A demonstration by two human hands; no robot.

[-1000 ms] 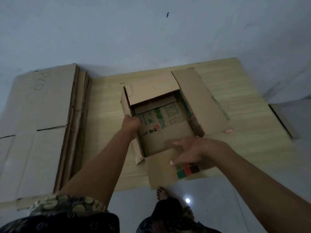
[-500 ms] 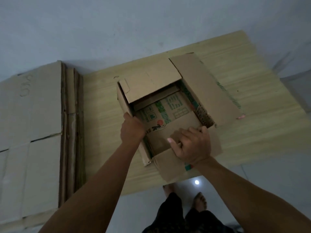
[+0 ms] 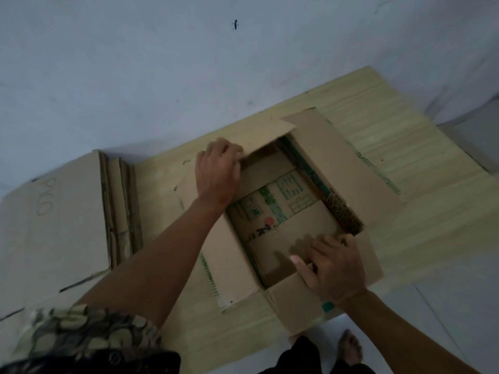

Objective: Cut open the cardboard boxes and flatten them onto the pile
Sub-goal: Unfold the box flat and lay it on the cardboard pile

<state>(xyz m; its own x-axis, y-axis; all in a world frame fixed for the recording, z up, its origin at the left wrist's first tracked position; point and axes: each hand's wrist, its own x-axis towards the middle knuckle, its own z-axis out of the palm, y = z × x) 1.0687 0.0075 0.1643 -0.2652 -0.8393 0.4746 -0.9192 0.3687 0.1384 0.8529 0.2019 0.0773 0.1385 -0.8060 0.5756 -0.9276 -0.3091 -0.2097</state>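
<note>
Gripping the open brown printed cardboard box (image 3: 286, 211) on the pale wooden tabletop (image 3: 405, 163), my left hand (image 3: 217, 172) is pinching its far flap, my right hand (image 3: 330, 265) curling over the near wall; it is feeling light, stiff, bendable.

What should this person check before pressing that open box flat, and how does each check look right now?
1. All four top flaps of the cardboard box folded outward: not ok; the far flap leans over the opening, gripped by the left hand.
2. Box held firmly: ok; the right hand grips the near wall.
3. Box emptied: not ok; a printed cardboard sheet lies inside.
4. Bottom seam cut: cannot tell; the sheet hides it.
5. Cutting tool out of the way: cannot tell; none is in view.
6. Pile of flattened boxes ready to the left on the wooden table: ok.
</note>
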